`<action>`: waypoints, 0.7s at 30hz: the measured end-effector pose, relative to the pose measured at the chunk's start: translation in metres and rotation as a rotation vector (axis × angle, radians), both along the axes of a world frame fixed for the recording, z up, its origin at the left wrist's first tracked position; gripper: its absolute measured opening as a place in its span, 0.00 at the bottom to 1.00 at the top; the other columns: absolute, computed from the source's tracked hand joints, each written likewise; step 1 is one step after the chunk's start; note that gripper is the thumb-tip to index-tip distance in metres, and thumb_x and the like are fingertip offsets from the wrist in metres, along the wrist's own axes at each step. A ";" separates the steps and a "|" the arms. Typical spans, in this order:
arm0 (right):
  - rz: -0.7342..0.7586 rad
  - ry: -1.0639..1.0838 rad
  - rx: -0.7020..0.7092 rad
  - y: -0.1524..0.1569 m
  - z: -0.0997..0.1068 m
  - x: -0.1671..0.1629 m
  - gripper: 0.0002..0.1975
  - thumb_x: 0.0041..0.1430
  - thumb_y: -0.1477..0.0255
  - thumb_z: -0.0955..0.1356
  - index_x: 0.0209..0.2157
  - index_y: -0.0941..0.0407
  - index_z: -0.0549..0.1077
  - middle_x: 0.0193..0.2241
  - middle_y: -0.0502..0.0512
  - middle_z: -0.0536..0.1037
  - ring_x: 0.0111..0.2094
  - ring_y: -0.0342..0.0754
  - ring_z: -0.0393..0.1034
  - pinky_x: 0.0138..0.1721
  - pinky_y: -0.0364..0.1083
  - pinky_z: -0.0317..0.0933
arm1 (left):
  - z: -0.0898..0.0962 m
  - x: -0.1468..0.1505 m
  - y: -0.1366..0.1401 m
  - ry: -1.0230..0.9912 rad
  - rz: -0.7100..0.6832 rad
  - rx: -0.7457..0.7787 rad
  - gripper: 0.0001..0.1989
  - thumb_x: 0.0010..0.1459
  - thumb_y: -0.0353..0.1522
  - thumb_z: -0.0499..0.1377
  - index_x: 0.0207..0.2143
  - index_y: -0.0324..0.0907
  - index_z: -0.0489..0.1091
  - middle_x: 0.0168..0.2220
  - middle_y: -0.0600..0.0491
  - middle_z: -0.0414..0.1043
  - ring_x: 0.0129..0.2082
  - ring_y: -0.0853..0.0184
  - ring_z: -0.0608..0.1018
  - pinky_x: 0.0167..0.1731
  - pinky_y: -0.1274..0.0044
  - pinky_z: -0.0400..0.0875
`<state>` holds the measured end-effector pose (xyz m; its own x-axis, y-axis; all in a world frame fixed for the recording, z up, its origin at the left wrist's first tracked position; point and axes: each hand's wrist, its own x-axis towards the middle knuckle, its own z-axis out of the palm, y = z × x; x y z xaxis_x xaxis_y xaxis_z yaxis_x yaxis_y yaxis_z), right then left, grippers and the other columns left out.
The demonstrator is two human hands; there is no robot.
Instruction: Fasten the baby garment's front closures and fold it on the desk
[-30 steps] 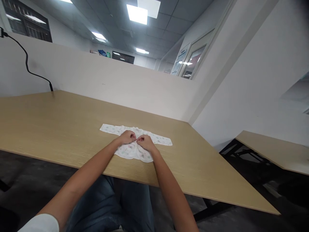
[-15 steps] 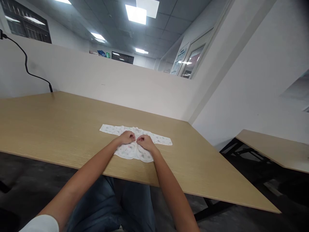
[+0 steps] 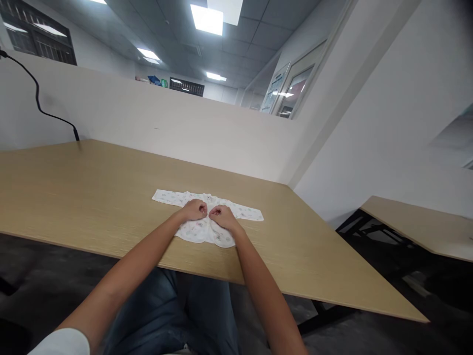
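Observation:
A small white baby shirt (image 3: pixel 199 232) with a light printed pattern lies spread on the wooden table (image 3: pixel 111 197), its two long sleeves stretched out to the sides. Over the middle of its front, my left hand (image 3: pixel 195 209) pinches the cloth along the centre opening. My right hand (image 3: pixel 221 216) faces it just to the right, fingers also closed on the cloth. The fingertips of both hands nearly meet. Whether a button or snap sits between them is too small to tell.
A low white partition (image 3: pixel 177 123) stands behind the table. At the far left a black cable (image 3: pixel 38 93) runs down to the tabletop. Another table (image 3: pixel 417 227) stands off to the right, beside a white wall. My legs are under the near edge.
Both hands stay pinched at the same place on the shirt front, with hardly any finger movement. The whole view has shifted very slightly.

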<state>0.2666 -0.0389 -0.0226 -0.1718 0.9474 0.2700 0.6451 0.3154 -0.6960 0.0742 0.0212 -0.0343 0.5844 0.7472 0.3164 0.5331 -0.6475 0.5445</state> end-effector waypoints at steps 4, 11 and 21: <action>-0.052 -0.048 0.009 0.002 -0.003 -0.004 0.07 0.51 0.70 0.69 0.27 0.59 0.78 0.27 0.53 0.78 0.30 0.45 0.69 0.32 0.42 0.58 | 0.001 0.001 -0.002 -0.001 0.006 -0.005 0.08 0.46 0.32 0.58 0.29 0.42 0.77 0.29 0.54 0.75 0.28 0.67 0.73 0.29 0.78 0.61; -0.082 -0.058 -0.005 0.008 -0.008 -0.006 0.08 0.53 0.71 0.66 0.24 0.58 0.73 0.25 0.51 0.76 0.29 0.44 0.66 0.30 0.41 0.55 | 0.004 -0.001 -0.004 -0.009 0.000 -0.005 0.08 0.46 0.32 0.59 0.28 0.42 0.77 0.29 0.54 0.75 0.28 0.67 0.73 0.28 0.78 0.61; -0.153 -0.018 -0.024 0.010 -0.007 -0.003 0.08 0.51 0.70 0.66 0.26 0.58 0.75 0.25 0.51 0.76 0.27 0.44 0.66 0.30 0.41 0.56 | 0.003 -0.005 0.001 0.030 0.034 0.035 0.08 0.49 0.34 0.60 0.30 0.43 0.79 0.30 0.54 0.75 0.29 0.67 0.73 0.29 0.78 0.61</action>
